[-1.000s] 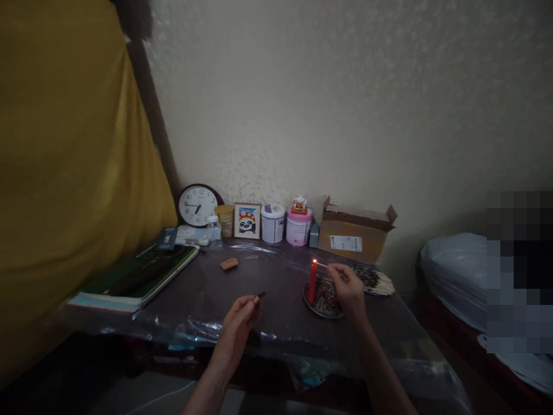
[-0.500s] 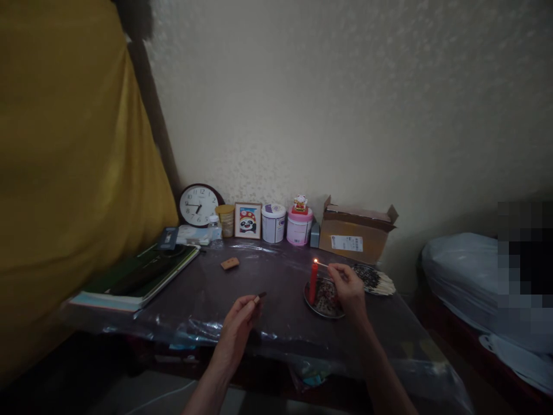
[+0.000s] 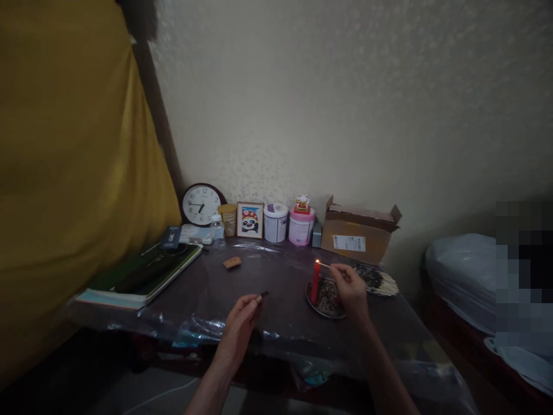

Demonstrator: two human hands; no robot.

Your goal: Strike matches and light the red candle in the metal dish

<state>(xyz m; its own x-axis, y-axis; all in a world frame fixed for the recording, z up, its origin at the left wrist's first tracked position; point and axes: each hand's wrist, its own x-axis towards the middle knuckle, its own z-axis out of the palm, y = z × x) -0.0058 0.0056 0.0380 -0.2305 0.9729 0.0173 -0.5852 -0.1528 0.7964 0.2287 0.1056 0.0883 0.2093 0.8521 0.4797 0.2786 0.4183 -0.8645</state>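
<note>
Red wax stands upright at a dim table, where a slim candle (image 3: 315, 283) rises from the left side of a round metal dish (image 3: 326, 316) holding dark, speckled contents. A small bright flame (image 3: 317, 261) glows at the candle's top, where the tip of a thin pale stick (image 3: 325, 266) meets it; whether wick, stick or both are burning cannot be told. The person's right hand (image 3: 351, 290) pinches the stick's other end between thumb and fingers, just above the right side of the dish. The left hand (image 3: 242, 317), nearer the table's front edge and well apart from the candle, is closed on a small dark-ended piece (image 3: 262, 297) that juts from its fingertips. Behind the right hand lies a heap of pale sticks with dark heads (image 3: 382, 282). A small brown piece (image 3: 232, 263) lies alone on the plastic-covered tabletop (image 3: 276, 274). Along the wall, from left, are an oval clock (image 3: 201, 205), a yellow-lidded jar (image 3: 228, 221), a framed panda picture (image 3: 250, 222), a white tin (image 3: 275, 223), a pink tin (image 3: 301, 227) topped by a cat figurine (image 3: 302, 204), and an open cardboard box (image 3: 358, 233). A yellow curtain (image 3: 78, 144) hangs at left, beside stacked books (image 3: 142, 276).
</note>
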